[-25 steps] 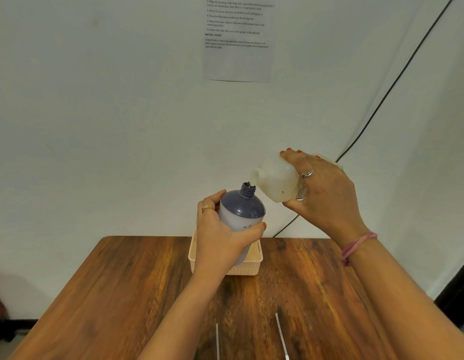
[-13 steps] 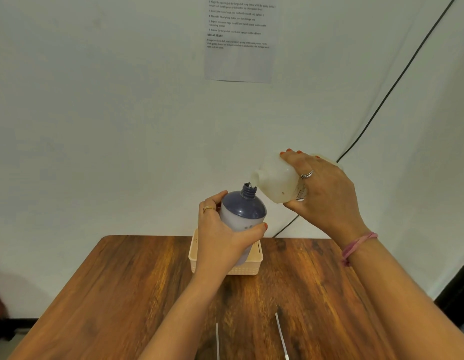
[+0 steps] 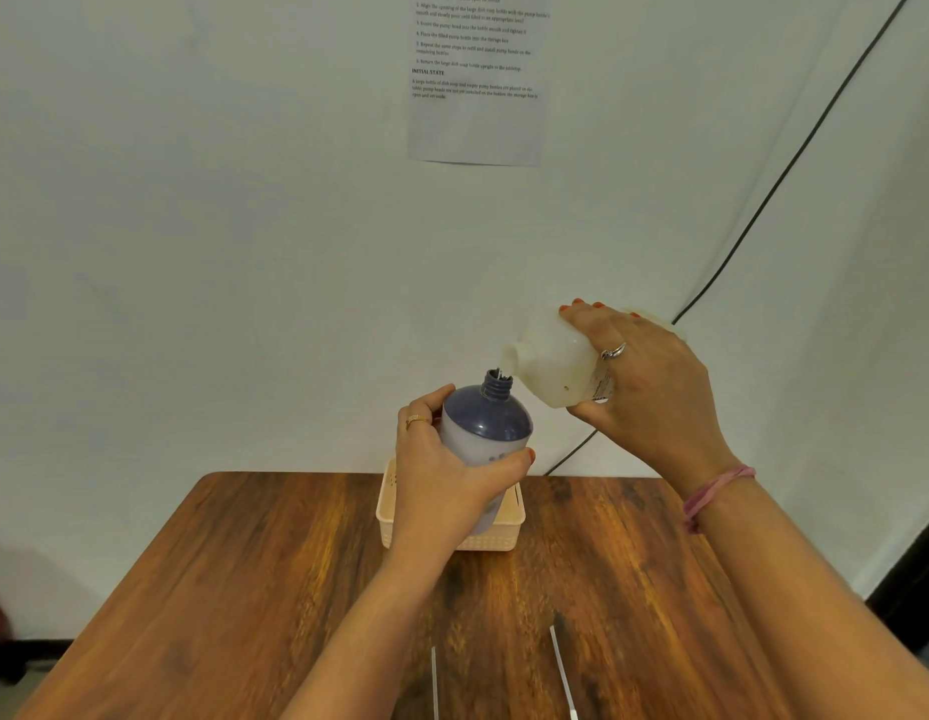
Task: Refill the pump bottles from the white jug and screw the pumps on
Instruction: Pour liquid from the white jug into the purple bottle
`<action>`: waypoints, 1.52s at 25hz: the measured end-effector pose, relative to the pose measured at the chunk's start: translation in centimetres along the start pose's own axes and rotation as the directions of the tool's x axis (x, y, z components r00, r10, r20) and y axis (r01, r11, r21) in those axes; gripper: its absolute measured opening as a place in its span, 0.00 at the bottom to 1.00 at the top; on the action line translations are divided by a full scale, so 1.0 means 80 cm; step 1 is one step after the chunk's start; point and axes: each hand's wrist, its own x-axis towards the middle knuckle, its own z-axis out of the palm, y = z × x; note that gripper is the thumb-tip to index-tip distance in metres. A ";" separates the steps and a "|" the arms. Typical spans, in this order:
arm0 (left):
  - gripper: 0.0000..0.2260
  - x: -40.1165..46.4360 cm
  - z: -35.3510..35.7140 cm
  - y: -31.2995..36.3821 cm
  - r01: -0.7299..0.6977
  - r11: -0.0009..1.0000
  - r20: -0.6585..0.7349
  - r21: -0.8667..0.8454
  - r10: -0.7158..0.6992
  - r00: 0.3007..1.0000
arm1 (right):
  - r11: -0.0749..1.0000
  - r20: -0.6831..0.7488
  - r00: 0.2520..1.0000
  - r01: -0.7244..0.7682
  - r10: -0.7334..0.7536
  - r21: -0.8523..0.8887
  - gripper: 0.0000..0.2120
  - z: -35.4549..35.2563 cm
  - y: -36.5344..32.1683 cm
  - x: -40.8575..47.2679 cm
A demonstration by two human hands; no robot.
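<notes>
Mid-pour, fill step. Left hand (image 3: 441, 475) is wrapped tight around the body of the purple pump bottle (image 3: 486, 426), holding it in the air above the cream basket (image 3: 504, 532) at the back of the wooden table (image 3: 275, 579), neck open and tipped slightly toward the jug. Right hand (image 3: 644, 387) is clamped over the white jug (image 3: 556, 363), tipped past horizontal with its spout just over and nearly touching the bottle's threaded neck (image 3: 498, 385). Can't make out a stream or the fill level; bottle wall is opaque from here. No pump on the bottle yet; two thin white tubes (image 3: 562, 672) lie at the near table edge, probably pump dip tubes, heads out of frame. My read: the pour isn't finished. Next move calls for keeping spout and neck lined up, watching the level, then rolling the jug back upright cleanly so nothing runs down the threads, parking the jug on the table, and picking up a pump to thread on. Main risk: small neck opening, both items hand-held, easy to spill.
</notes>
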 end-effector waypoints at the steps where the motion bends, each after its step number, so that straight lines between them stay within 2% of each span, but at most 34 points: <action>1: 0.39 0.000 0.000 0.000 0.001 1.000 0.000 -0.001 -0.001 1.000 | 1.000 -0.003 1.000 0.003 -0.003 -0.001 0.35 0.000 0.000 0.000; 23: 0.39 -0.004 0.003 -0.002 0.007 1.000 0.006 -0.015 -0.007 1.000 | 0.999 -0.014 0.999 0.031 -0.031 -0.007 0.32 0.001 0.000 -0.004; 38: 0.39 -0.003 0.004 -0.007 0.021 1.000 0.000 -0.007 -0.021 1.000 | 0.999 -0.001 0.999 0.044 -0.044 -0.003 0.34 0.003 0.001 -0.003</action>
